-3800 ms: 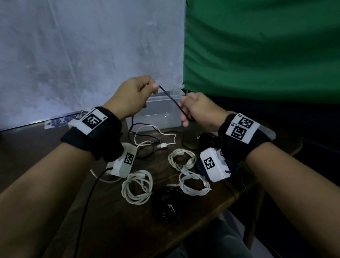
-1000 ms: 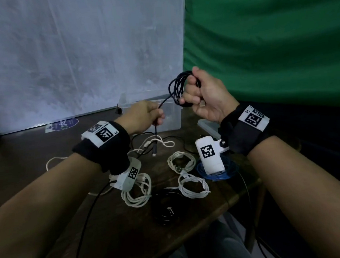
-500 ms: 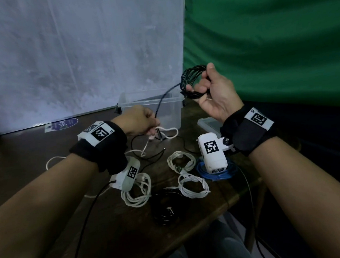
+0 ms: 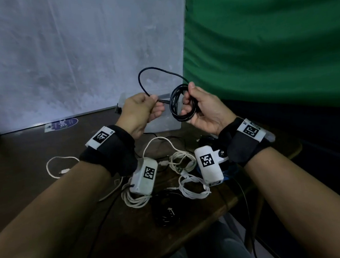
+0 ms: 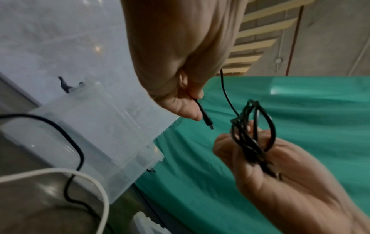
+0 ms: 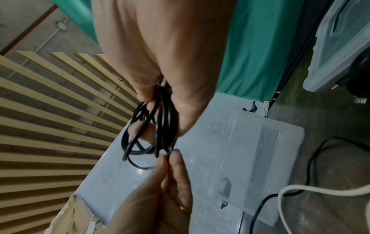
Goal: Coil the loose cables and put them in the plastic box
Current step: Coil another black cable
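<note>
My right hand point(image 4: 188, 100) grips a coil of black cable point(image 4: 178, 105) in the air, in front of the clear plastic box point(image 4: 164, 123). The cable's last free length arcs up in a loop point(image 4: 153, 72) and comes down to my left hand point(image 4: 156, 104). That hand pinches the plug end point(image 5: 206, 117), which points at the coil point(image 5: 253, 134) a short gap away. In the right wrist view the coil point(image 6: 152, 134) hangs from my right hand point(image 6: 160, 101), with the left fingertips point(image 6: 172, 159) just under it. The box point(image 6: 260, 158) looks empty.
On the dark wooden table point(image 4: 50, 217) below lie three coiled white cables point(image 4: 136, 199) point(image 4: 193, 190) point(image 4: 184, 162), a black coil point(image 4: 167, 211), a blue coil point(image 4: 229, 174), loose white cables point(image 4: 53, 167) and a loose black one point(image 5: 74, 150). A clear lid point(image 6: 340, 47) lies right of the box.
My left hand has risen from near the table with the cable's end to beside the coil. The slack now arcs above both hands. The right hand has dropped a little.
</note>
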